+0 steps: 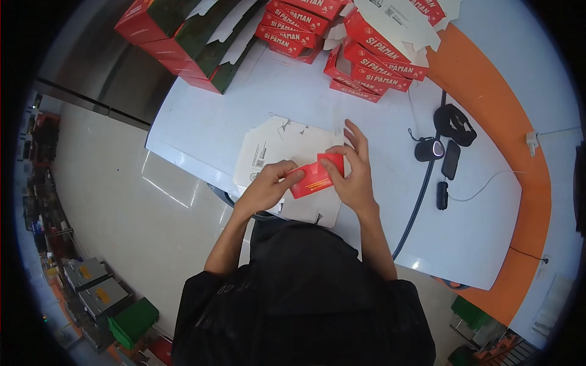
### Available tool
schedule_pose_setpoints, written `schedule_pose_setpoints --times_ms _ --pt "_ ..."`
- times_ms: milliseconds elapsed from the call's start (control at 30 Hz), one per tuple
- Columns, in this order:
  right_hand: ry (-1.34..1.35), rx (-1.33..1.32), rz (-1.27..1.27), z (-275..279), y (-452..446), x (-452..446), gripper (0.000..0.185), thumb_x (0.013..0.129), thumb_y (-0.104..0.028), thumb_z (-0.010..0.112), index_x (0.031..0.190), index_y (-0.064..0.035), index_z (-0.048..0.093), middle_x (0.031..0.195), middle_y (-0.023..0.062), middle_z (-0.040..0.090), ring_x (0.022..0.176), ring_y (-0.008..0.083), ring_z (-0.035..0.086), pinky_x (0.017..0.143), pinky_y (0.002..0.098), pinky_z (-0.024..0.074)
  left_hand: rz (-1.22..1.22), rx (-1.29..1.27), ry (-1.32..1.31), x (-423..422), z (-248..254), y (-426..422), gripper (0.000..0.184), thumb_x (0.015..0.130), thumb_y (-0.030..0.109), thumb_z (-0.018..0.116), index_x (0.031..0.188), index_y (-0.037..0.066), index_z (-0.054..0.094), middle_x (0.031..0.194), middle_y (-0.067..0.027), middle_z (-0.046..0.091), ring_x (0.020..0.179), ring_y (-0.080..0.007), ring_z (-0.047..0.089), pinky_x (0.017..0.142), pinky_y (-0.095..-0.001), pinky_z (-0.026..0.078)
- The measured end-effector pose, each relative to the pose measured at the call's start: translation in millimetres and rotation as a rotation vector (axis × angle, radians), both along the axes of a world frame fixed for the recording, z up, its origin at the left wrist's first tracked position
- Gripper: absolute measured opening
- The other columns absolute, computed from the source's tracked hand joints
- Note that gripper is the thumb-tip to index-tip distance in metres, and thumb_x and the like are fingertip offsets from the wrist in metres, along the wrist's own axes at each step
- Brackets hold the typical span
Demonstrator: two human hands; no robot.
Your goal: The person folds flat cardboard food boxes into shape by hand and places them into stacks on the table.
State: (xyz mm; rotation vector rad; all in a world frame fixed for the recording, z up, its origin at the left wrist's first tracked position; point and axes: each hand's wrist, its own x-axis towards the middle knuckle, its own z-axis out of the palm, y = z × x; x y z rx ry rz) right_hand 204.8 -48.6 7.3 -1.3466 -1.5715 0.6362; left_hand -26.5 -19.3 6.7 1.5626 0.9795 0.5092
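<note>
A small red card piece (312, 185) with yellow print is held between both hands, above a flat whitish cardboard sheet (253, 146) on the white table. My left hand (268, 188) pinches its left end between thumb and fingers. At the right end, my right hand (356, 177) has its thumb on the front of the piece, with some fingers behind it and others raised. The sheet has cut edges, small flaps and black print near its left side.
Stacks of red boxes (379, 81) stand at the table's back, with more red and dark green boxes (207, 73) at the back left. To the right lie a round black device (429, 149), a phone (451, 160), a black strap (455, 124) and cables on the white table (470, 244).
</note>
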Motion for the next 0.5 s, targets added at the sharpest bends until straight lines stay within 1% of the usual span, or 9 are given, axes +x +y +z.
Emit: schedule_pose_setpoints --times_ms 33,67,167,267,300,333,400,467,500 --pt "0.011 0.056 -0.092 -5.3 0.4 -2.1 0.023 0.092 -0.014 0.077 0.112 -0.0042 0.071 0.157 0.0213 0.037 0.146 0.0418 0.039 0.116 0.0483 0.0399 -0.038 0.038 0.020 3.3 -0.2 -0.5 0.030 0.106 0.025 0.060 0.101 -0.004 0.065 0.089 -0.0139 0.064 0.082 -0.0238 0.056 0.076 -0.0384 0.045" --pt "0.021 0.114 -0.183 -8.5 1.0 -3.6 0.020 0.091 -0.013 0.078 0.107 -0.0034 0.071 0.156 0.0216 0.039 0.145 0.0413 0.040 0.115 0.0474 0.0397 -0.049 0.061 0.028 6.7 0.5 -0.8 0.030 0.106 0.025 0.059 0.101 -0.004 0.065 0.088 -0.0147 0.063 0.083 -0.0257 0.056 0.076 -0.0386 0.045" --pt "0.044 0.078 -0.196 -10.0 -0.1 -5.8 0.012 0.090 -0.006 0.077 0.101 -0.0034 0.075 0.156 0.0184 0.041 0.144 0.0387 0.043 0.118 0.0477 0.0365 -0.080 0.116 0.018 13.1 1.5 -2.3 0.029 0.107 0.024 0.059 0.100 -0.004 0.064 0.087 -0.0165 0.060 0.085 -0.0301 0.055 0.077 -0.0393 0.045" --pt "0.155 -0.046 0.189 -16.9 -0.2 3.4 0.010 0.089 -0.004 0.077 0.099 -0.0028 0.076 0.157 0.0182 0.041 0.146 0.0364 0.042 0.119 0.0474 0.0357 -0.108 0.172 -0.052 14.9 -1.4 -0.9 0.026 0.105 0.022 0.061 0.100 -0.003 0.065 0.086 -0.0167 0.060 0.085 -0.0316 0.054 0.079 -0.0403 0.046" --pt "0.164 -0.084 0.225 -19.8 -0.9 5.8 0.009 0.090 -0.002 0.075 0.098 -0.0025 0.078 0.159 0.0177 0.038 0.149 0.0346 0.037 0.119 0.0482 0.0351 -0.113 0.217 -0.074 15.1 -3.6 -1.4 0.024 0.104 0.021 0.063 0.099 -0.003 0.066 0.086 -0.0164 0.060 0.086 -0.0315 0.055 0.079 -0.0408 0.046" --pt "0.095 -0.080 0.245 -21.3 -3.6 9.0 0.017 0.088 -0.005 0.077 0.106 -0.0038 0.076 0.160 0.0189 0.034 0.150 0.0362 0.035 0.119 0.0487 0.0350 -0.122 0.263 -0.099 16.7 -4.3 -2.1 0.022 0.103 0.019 0.064 0.099 -0.003 0.067 0.086 -0.0161 0.060 0.086 -0.0313 0.055 0.080 -0.0413 0.046" --pt "-0.050 -0.061 0.278 -20.2 -10.0 14.5 0.036 0.086 -0.011 0.083 0.120 -0.0063 0.073 0.164 0.0215 0.027 0.152 0.0395 0.030 0.119 0.0498 0.0346 -0.034 0.336 -0.009 21.2 0.8 -5.0 0.017 0.098 0.016 0.068 0.099 -0.002 0.071 0.085 -0.0141 0.061 0.089 -0.0310 0.056 0.082 -0.0421 0.046" --pt "-0.111 -0.182 0.190 14.5 -26.8 3.6 0.064 0.079 -0.017 0.088 0.137 -0.0102 0.062 0.164 0.0247 0.020 0.151 0.0435 0.029 0.118 0.0503 0.0355 0.062 0.446 0.043 29.2 8.8 -7.5 0.014 0.094 0.013 0.072 0.098 0.000 0.074 0.083 -0.0116 0.062 0.091 -0.0305 0.057 0.086 -0.0434 0.046" --pt "-0.131 -0.190 0.130 19.2 -33.0 -3.3 0.075 0.076 -0.020 0.091 0.143 -0.0117 0.057 0.164 0.0264 0.019 0.150 0.0454 0.028 0.118 0.0512 0.0353 0.113 0.515 0.053 36.3 13.7 -9.8 0.013 0.092 0.012 0.073 0.097 0.001 0.076 0.082 -0.0101 0.063 0.091 -0.0302 0.057 0.089 -0.0443 0.046"
